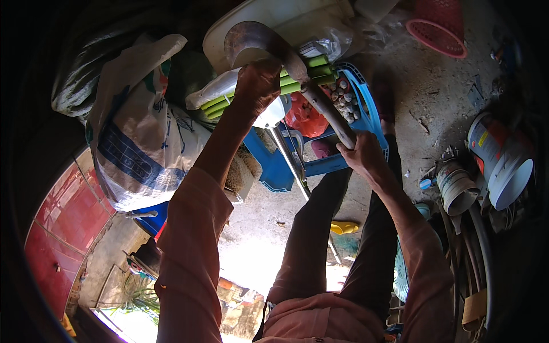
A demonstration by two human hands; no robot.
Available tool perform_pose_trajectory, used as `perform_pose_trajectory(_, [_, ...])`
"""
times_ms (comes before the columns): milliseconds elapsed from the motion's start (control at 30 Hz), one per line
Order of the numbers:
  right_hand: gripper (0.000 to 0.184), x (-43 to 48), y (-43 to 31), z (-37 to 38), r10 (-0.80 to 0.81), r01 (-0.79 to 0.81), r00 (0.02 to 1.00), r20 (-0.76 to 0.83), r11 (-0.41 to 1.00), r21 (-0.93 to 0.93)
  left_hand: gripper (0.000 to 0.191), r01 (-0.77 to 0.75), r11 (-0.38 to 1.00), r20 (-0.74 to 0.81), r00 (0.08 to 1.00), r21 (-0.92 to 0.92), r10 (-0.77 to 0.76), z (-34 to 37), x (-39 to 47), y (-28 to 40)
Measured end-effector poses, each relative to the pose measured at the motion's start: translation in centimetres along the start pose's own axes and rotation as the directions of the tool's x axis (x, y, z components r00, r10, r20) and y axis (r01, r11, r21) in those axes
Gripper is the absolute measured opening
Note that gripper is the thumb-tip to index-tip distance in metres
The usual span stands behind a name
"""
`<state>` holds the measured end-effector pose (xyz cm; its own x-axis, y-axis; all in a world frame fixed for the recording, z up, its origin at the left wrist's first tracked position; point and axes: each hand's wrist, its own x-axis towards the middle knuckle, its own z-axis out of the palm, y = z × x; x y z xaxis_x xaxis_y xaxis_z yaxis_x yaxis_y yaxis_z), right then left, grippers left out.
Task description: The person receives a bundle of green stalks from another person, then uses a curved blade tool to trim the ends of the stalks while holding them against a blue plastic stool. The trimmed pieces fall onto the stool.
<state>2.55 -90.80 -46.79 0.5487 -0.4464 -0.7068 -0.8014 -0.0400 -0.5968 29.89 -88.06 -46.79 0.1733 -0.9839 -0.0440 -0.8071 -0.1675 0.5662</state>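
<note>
My right hand [364, 156] is closed around the lower end of the wooden handle of a sickle-like hooked blade tool [328, 107]. Its broad, rust-brown curved blade [257, 36] reaches up and left. At the inner side of that blade is my left hand [259, 83], with curled fingers; whether it grips the metal is hidden. Below the tool lie green stalks or tubes [218, 105], partly in clear plastic. They rest across a blue plastic stool or crate frame [371, 100]. Inside the frame's outline show a red plastic bag [306, 115] and small round pale objects [345, 100].
A printed woven sack [133, 141] stands at the left. White buckets [506, 163] and a smaller tub [456, 188] are at the right. A pink perforated basket [439, 32] lies at the top right. A metal pole [289, 158] slants beside my leg.
</note>
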Motion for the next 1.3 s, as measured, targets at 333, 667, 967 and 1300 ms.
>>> perform_pose_trajectory(333, [0.024, -2.4, -0.1, -0.2, 0.04, -0.038, 0.998, -0.04, 0.998, 0.048, 0.015, 0.039, 0.996, -0.008, 0.999, -0.075, -0.04, 0.2, 0.0, 1.0])
perform_pose_trajectory(667, [0.026, 1.1, -4.0, 0.7, 0.045, -0.046, 0.999, -0.022, 0.998, -0.033, 0.007, -0.096, 0.938, 0.023, 0.995, 0.332, 0.094, -2.1, 0.0, -1.3])
perform_pose_trajectory(967, [0.03, -1.8, -3.9, 0.6, -0.117, 0.128, 0.99, -0.078, 0.979, 0.159, 0.012, 0.283, 0.948, -0.21, 0.928, -0.144, -0.308, -1.0, -1.2, -2.5])
perform_pose_trajectory(1300, [0.048, 0.7, -4.4, -0.2, -0.039, -0.144, 0.956, 0.291, 0.802, 0.579, 0.003, 0.078, 0.994, -0.264, 0.96, -0.081, -0.096, -0.4, -1.3, -1.6])
